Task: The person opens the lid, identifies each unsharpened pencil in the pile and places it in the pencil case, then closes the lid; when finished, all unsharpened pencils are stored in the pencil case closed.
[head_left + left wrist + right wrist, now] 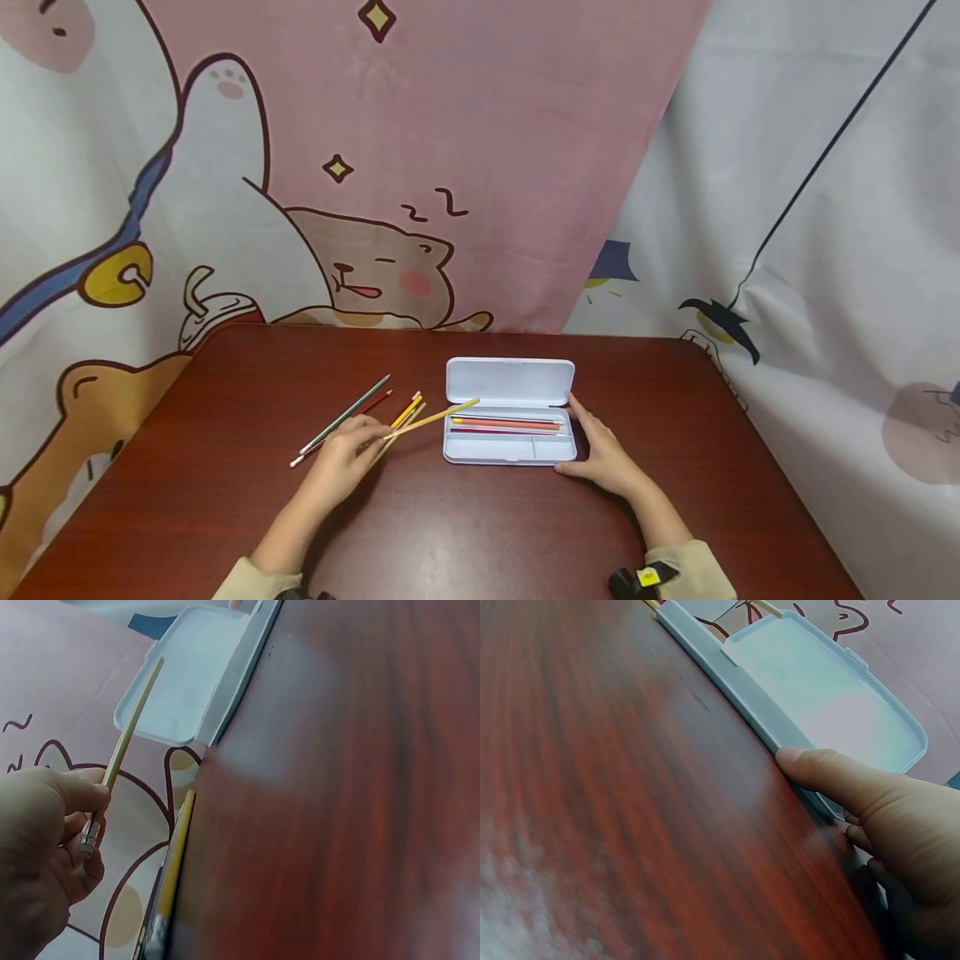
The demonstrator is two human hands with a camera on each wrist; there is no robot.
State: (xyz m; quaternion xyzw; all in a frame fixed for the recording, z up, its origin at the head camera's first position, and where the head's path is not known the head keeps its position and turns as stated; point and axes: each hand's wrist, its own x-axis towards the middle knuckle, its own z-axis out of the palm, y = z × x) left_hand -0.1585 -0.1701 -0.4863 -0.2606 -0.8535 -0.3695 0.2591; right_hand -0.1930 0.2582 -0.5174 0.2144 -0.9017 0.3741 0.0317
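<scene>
My left hand point(347, 454) pinches a yellow pencil point(450, 411) near its eraser end. The pencil slants up to the right, its far tip overlapping the left side of the white pencil case point(487, 454) in the head view. That case stands open, lid point(510, 381) raised at the back. Inside lie several pencils point(510, 424), orange and dark red among them. My right hand point(611, 467) holds the case's right end, thumb point(810, 765) at the front corner and fingers along the side. In the left wrist view, the held pencil's eraser point(86, 847) shows below the fingers.
Left of the case, more yellow pencils point(411, 408) lie beside and partly behind the left hand. Further left are a green pencil point(348, 412) and a red pencil point(375, 402) on the brown table point(465, 533). A printed cloth point(510, 167) hangs behind the table.
</scene>
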